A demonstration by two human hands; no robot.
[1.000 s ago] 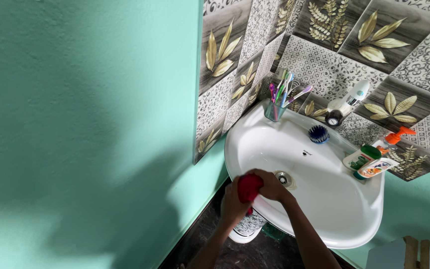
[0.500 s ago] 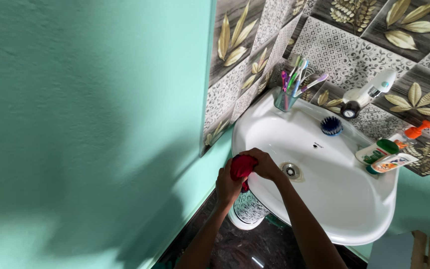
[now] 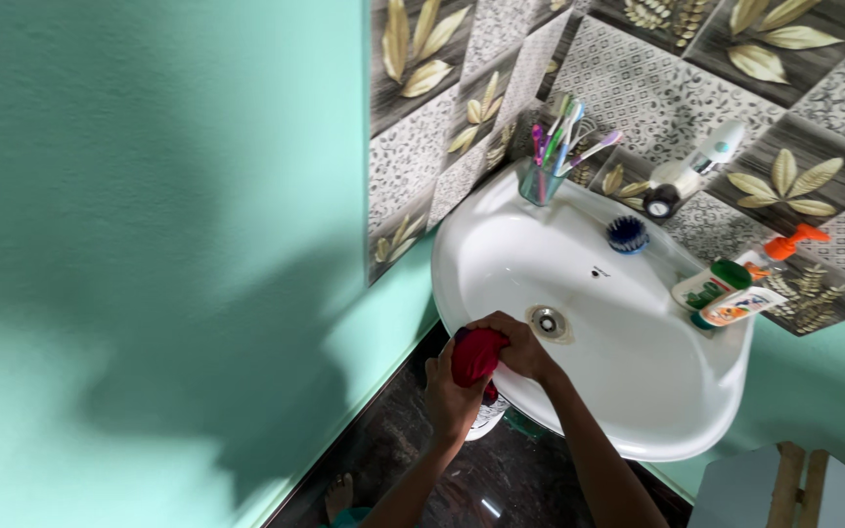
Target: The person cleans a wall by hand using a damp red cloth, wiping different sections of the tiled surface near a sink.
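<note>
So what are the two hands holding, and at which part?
Both hold one bunched red cloth at the sink rim: left hand from below, right hand over its top.

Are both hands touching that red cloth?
Touching. The head view shows the left hand and right hand both wrapped around the red cloth.

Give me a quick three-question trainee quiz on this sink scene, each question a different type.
1. True or false: both hands grip the red cloth at the white washbasin's front rim.
2. What stands nearest the tap? A) blue scrub brush B) cup of toothbrushes C) orange pump bottle
3. Fill in: the drain lies just beside the person's ____ hand.

Key: 1 true, the left hand included; 2 A; 3 right.
</note>
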